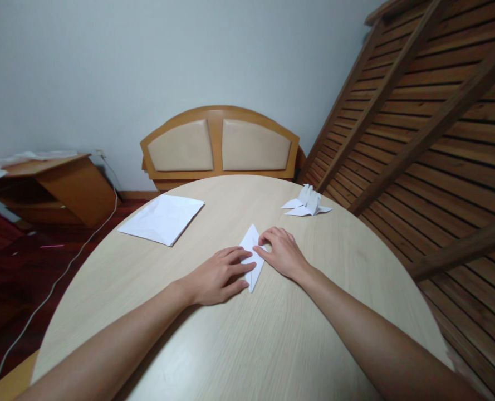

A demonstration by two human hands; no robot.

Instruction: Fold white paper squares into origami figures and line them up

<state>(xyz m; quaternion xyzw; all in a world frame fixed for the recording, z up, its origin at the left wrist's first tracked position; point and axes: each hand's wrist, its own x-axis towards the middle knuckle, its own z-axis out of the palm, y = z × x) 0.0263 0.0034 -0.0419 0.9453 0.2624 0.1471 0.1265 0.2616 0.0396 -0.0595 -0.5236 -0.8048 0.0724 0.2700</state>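
A small white folded paper point(250, 240), shaped like a narrow diamond, lies flat near the middle of the round light-wood table point(239, 345). My left hand point(219, 275) rests on its left side, fingers stretched out and pressing it flat. On the paper's right side, my right hand point(281, 252) has its fingers curled and its fingertips pressed down on the fold. Both hands touch the paper, and part of it is hidden under the fingers.
A stack of flat white sheets point(162, 218) lies at the table's far left. A finished folded paper figure point(307, 201) stands at the far right. Behind the table are a padded wooden headboard point(219, 143), a slatted bed frame point(431, 122) leaning right, and a low cabinet point(59, 186) left.
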